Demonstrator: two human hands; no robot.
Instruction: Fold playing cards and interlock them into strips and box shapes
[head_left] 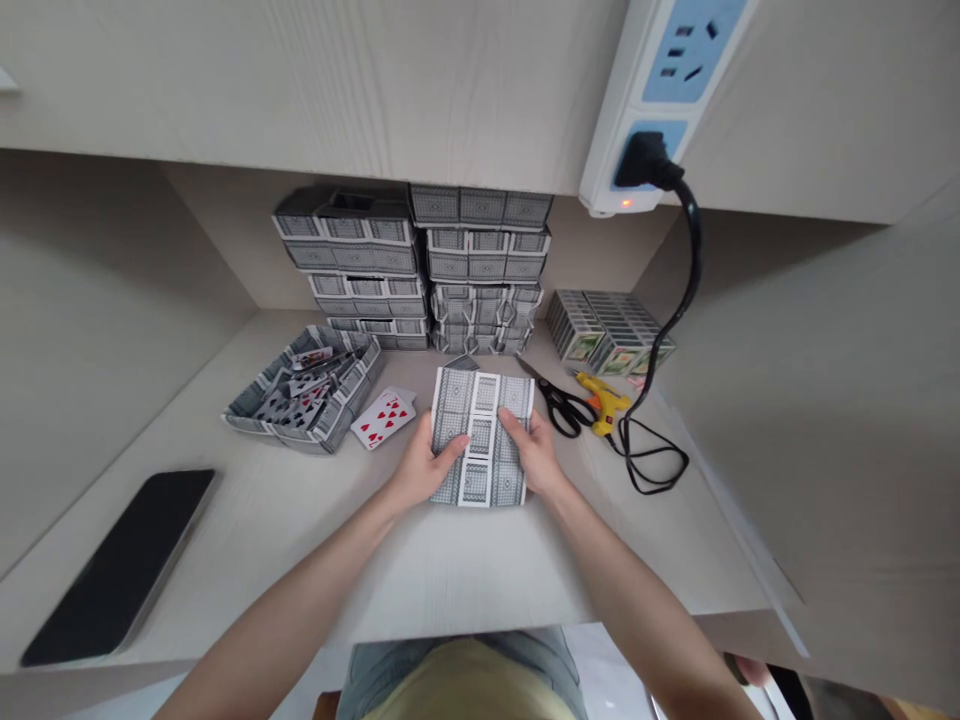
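While the left hand (426, 460) and right hand (535, 452) grip its opposite sides, thumbs on top, the playing-card panel (483, 440) lies between their fingers, grey-patterned with a white-bordered middle column.

Surface (480, 585): room on the near side of the fingers (450, 453)
Scissors (547, 387), glue gun (609, 402): obstacles, right
Loose cards (382, 419): obstacle, left
Stacked boxes (487, 250): barrier beyond

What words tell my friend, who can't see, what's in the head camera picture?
A person's left hand and right hand hold a panel of joined playing cards over a desk. Behind are stacked card trays; at left, another card tray holds loose cards; at right lie scissors and a yellow glue gun.
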